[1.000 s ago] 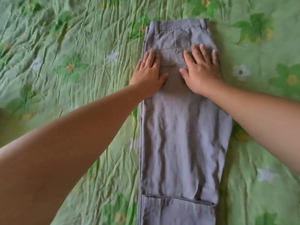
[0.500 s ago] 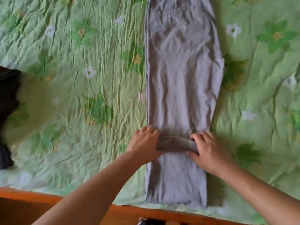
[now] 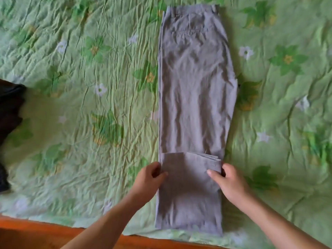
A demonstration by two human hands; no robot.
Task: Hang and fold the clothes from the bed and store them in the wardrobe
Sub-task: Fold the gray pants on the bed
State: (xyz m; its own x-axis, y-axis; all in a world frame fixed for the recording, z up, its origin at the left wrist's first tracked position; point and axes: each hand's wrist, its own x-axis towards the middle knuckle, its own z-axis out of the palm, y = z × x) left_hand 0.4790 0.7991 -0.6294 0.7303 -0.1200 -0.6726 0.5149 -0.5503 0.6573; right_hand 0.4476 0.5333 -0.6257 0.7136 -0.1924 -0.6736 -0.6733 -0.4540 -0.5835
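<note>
Here, the left hand point(image 3: 150, 177) and the right hand point(image 3: 230, 180) each pinched one side of the turned-up leg end point(image 3: 190, 162) of the trousers point(image 3: 195, 87), thumb on top of the cloth and the other fingers curled at its edge. The two hands sat level with each other, toward 6 o'clock in the view. Holding both corners at once would let the flap travel square rather than skew. The leg end lay doubled back over the legs, its hem edge facing 12 o'clock and its crease near the bed's edge at 6 o'clock. The trousers lay flat and lengthwise on the bedspread point(image 3: 89, 69), the waistband point(image 3: 190, 9) at 12 o'clock, so that the next fold could probably be carried straight toward it. The fold appeared only begun, with most of the length uncovered. A dark garment point(image 3: 10, 108) lay well apart at 9 o'clock, likely waiting its turn. The wooden bed frame point(image 3: 27, 232) ran along 7 o'clock.
</note>
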